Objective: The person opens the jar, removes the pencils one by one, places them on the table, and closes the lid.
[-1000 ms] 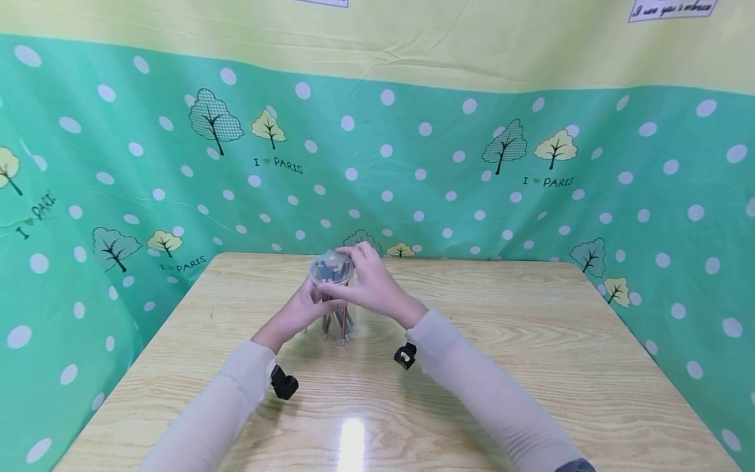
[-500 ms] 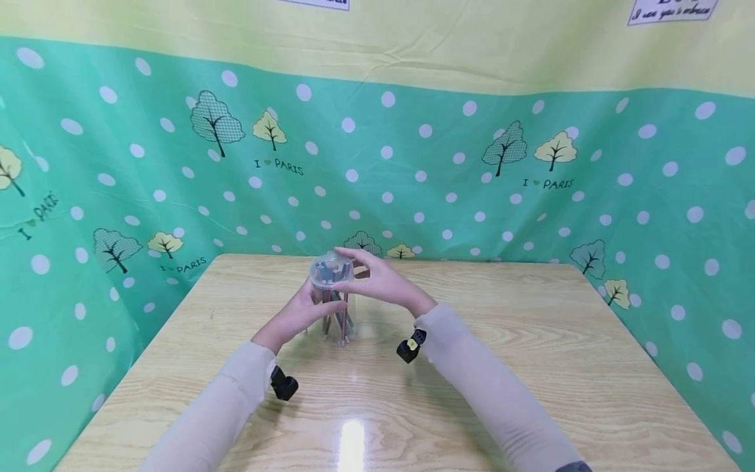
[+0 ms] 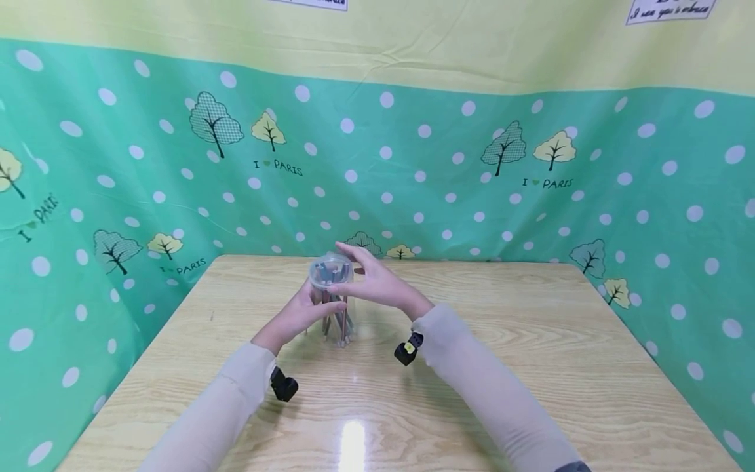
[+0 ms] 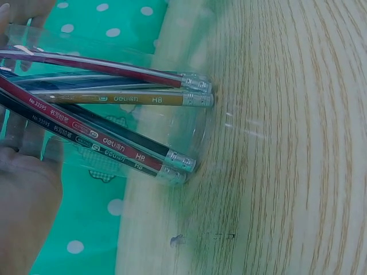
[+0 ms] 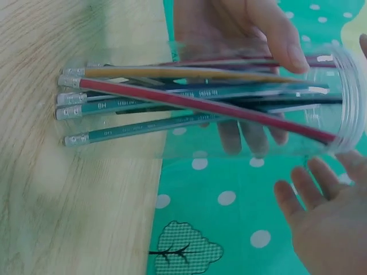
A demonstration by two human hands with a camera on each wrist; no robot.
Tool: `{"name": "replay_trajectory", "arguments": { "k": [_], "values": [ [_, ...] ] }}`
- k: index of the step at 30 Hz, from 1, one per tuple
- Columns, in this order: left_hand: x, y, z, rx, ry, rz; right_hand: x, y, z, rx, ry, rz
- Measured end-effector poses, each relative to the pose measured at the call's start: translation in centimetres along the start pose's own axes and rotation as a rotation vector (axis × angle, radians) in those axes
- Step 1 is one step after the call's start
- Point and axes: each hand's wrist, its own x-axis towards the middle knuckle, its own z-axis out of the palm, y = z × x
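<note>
A clear plastic jar [image 3: 339, 322] of pencils stands upright toward the back of the table. My left hand [image 3: 297, 310] grips its side, with the thumb across the front and the other fingers behind it. Through the wall show red, dark green and yellow pencils [image 5: 200, 107], their eraser ends down at the base. My right hand [image 3: 380, 282] is spread around the jar's round transparent top [image 3: 331, 269], thumb at the near rim and index finger extended at the far side. In the right wrist view, its other fingers [image 5: 308, 189] stand apart from the jar, loosely extended.
The jar's base is on a light wood-grain table [image 3: 501, 367]. Behind and beside the table hangs a green and yellow curtain [image 3: 425, 157] with dots and trees. Each wrist carries a small black camera [image 3: 284, 385].
My right hand first drew back to the right from the jar's top, its thumb sliding along the rim, then came slightly back toward it. My left hand and the jar stayed in place.
</note>
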Motion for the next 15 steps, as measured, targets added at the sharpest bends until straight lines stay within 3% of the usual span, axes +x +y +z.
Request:
{"name": "replay_trajectory", "arguments": {
  "k": [4, 9, 15],
  "values": [
    [0.1, -0.1, 0.0, -0.016, -0.025, 0.038, 0.0, -0.9, 0.8, -0.170, 0.125, -0.003],
    [-0.1, 0.0, -0.1, 0.023, -0.010, 0.009, 0.0, -2.0, 1.6, -0.409, 0.248, -0.042],
    [0.0, 0.2, -0.1, 0.047, 0.008, 0.013, 0.1, -2.5, 2.1, -0.492, 0.288, -0.031]
  ]
}}
